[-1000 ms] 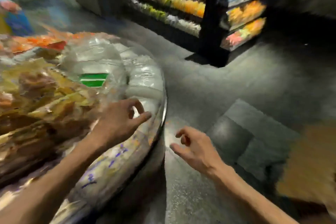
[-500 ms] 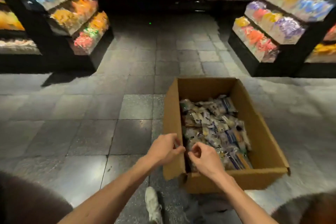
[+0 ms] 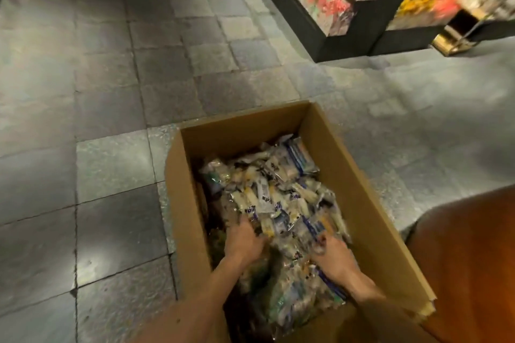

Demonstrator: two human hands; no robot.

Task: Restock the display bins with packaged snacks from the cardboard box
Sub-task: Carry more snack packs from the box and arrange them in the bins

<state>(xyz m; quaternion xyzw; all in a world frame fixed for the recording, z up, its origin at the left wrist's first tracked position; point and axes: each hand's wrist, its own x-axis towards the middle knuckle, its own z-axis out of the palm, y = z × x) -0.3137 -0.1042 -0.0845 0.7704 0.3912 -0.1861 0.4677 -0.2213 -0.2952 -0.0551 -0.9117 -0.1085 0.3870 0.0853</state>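
Both hands are inside the cardboard box [image 3: 370, 203] (low in the frame). The left hand [image 3: 243, 242] and right hand [image 3: 333, 255] push into the snack packets [image 3: 281, 195]. I cannot tell what their fingers hold.

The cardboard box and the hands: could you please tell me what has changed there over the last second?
Both hands left the round display bin and went down into the cardboard box. The left hand and right hand, which hovered at the near rim half a second ago, now dig into the packaged snacks, fingers closing around a bunch; the grip looks unfinished. The box stayed on the tiled floor, still well filled.
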